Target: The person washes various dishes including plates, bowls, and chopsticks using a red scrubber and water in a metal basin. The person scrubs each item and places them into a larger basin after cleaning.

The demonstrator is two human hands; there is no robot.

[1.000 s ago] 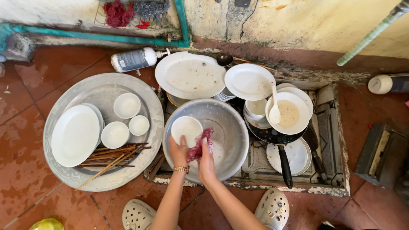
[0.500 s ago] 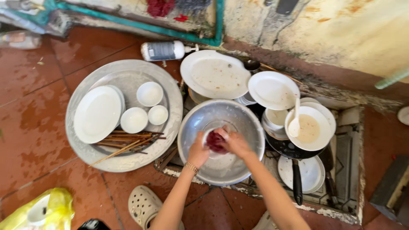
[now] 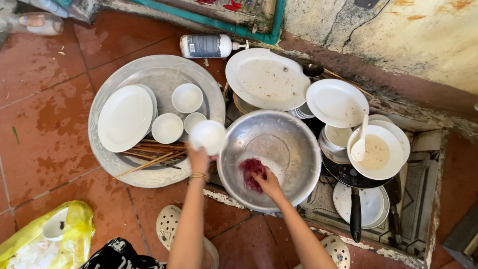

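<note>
Washing looks partly done: one oval white plate (image 3: 125, 117) and three small white bowls (image 3: 186, 97) lie clean on the round dull metal tray (image 3: 104, 159), beside thin wooden chopsticks (image 3: 149, 154). The left hand (image 3: 198, 158) grips a small round white bowl (image 3: 208, 136) at the tray's edge. The right hand (image 3: 269, 183) closes on a dark red scrubbing cloth (image 3: 251, 172) inside the shiny steel basin (image 3: 298, 149). Greasy white plates (image 3: 266, 79) and a bowl with a spoon (image 3: 376, 152), stacked on the right, are left to wash.
</note>
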